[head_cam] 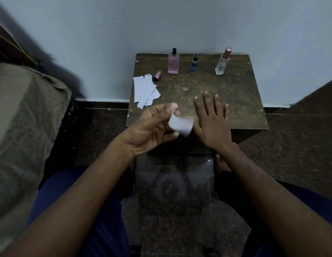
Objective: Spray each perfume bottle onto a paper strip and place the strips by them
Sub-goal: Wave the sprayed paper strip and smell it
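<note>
Against the wall, three bottles (195,62) line a small table (235,101). Left hand (152,127) pinches a blurred strip (181,125); right hand (213,119) lies spread. Strip could slip loose.

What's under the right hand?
The right hand lies flat, fingers spread, on the bare wooden table. Nothing shows between the fingers; anything beneath the palm is covered. The held paper strip is beside it, in the left hand.
</note>
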Demonstrator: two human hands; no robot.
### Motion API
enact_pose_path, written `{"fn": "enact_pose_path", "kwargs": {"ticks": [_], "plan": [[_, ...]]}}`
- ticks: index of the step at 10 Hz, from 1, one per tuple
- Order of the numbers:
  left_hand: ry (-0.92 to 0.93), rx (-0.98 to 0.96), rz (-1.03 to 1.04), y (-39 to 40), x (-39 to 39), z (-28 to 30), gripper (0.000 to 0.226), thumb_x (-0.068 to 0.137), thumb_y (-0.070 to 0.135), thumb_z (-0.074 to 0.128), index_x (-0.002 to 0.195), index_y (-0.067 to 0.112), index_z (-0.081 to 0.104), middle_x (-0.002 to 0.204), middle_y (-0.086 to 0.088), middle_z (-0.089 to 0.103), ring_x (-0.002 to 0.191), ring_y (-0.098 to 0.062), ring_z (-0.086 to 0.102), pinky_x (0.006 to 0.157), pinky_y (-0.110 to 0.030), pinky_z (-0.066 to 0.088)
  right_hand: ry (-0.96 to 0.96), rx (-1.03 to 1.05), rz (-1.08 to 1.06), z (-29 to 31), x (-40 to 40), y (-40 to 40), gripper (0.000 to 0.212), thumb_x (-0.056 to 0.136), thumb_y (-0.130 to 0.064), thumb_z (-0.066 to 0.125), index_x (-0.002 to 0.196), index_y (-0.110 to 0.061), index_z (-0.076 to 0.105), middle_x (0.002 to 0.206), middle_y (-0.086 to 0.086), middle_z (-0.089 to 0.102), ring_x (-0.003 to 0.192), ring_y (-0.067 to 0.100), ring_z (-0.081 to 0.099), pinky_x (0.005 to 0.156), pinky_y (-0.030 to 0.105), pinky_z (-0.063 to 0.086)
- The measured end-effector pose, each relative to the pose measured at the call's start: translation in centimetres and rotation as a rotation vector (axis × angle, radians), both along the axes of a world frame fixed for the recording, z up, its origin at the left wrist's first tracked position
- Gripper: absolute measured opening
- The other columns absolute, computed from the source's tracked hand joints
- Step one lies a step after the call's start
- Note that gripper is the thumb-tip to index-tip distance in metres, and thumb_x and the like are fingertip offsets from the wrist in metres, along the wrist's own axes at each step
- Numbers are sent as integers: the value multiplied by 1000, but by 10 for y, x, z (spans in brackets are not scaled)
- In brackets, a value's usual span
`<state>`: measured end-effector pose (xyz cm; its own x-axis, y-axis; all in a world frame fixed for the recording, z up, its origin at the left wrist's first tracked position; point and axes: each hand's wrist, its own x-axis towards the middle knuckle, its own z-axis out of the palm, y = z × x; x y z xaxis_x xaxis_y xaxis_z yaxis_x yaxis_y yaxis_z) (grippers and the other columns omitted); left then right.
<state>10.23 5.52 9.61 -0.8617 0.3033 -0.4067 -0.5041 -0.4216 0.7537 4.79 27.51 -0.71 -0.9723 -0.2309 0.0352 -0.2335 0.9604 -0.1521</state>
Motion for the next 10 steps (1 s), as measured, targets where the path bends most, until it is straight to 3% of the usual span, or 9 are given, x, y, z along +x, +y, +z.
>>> {"fn": "enact_pose_path", "kwargs": {"ticks": [1, 3, 4, 5, 6, 7, 8, 9, 10], "plan": [[298, -1102, -205, -8, -6, -25, 9, 93, 38, 81, 88, 31, 81, 72, 16, 72, 75, 0, 73, 64, -22, 52, 9, 5, -12, -1, 0, -2, 73, 105, -69, 22, 168, -31, 18, 178, 3, 6, 164, 35, 3, 127, 65, 11], [153, 46, -221, -1, 3, -6, 4, 90, 26, 83, 88, 23, 82, 74, 9, 65, 58, 0, 52, 51, -12, 40, -20, 8, 11, 1, -1, 0, 80, 99, -69, 21, 169, -30, 14, 178, 5, 2, 164, 36, 1, 127, 66, 10], [442, -1098, -309, -5, -8, -24, 10, 92, 35, 84, 96, 26, 84, 77, 13, 76, 62, 0, 64, 60, -24, 55, 4, 4, -10, 0, 0, -2, 75, 104, -70, 22, 168, -32, 16, 178, 3, 4, 164, 35, 1, 127, 66, 11], [297, -694, -320, -16, -5, -21, 10, 94, 33, 82, 97, 23, 84, 63, 15, 68, 52, 3, 56, 51, -16, 38, 7, 12, -5, -2, 0, -2, 75, 104, -70, 22, 168, -31, 17, 178, 4, 6, 164, 35, 3, 127, 66, 12], [207, 74, -217, -11, 0, 1, 7, 89, 26, 81, 83, 25, 81, 68, 12, 69, 42, 3, 47, 46, -12, 28, 6, 6, 8, -1, -1, 0, 77, 102, -70, 20, 168, -30, 15, 178, 6, 6, 163, 36, 3, 127, 66, 13], [571, -1190, -414, -14, -13, -21, 4, 93, 35, 81, 91, 33, 82, 86, 13, 79, 73, -8, 72, 57, -22, 44, 21, 1, -7, -1, 0, -1, 75, 104, -71, 17, 168, -32, 14, 178, 4, 6, 164, 35, 3, 127, 66, 12], [497, -1020, -491, -17, -8, -29, 6, 93, 33, 83, 96, 28, 84, 78, 15, 77, 67, 1, 67, 59, -14, 41, 29, 3, -9, -3, -1, -3, 74, 105, -71, 19, 168, -32, 16, 178, 4, 8, 163, 35, 5, 127, 66, 14], [265, 138, -316, -7, 3, -13, 10, 85, 28, 89, 86, 24, 80, 70, 13, 67, 49, 1, 40, 49, -10, 41, 30, 7, -15, -2, -1, -3, 78, 102, -73, 12, 167, -31, 20, 177, 5, 11, 163, 37, 9, 126, 67, 16], [294, -176, -302, -1, -2, -14, 7, 87, 18, 87, 90, 22, 81, 77, 9, 74, 47, 2, 52, 48, -13, 44, 18, 7, -4, -2, 0, -2, 77, 103, -72, 18, 168, -31, 16, 178, 5, 8, 163, 36, 5, 127, 66, 13]]}}
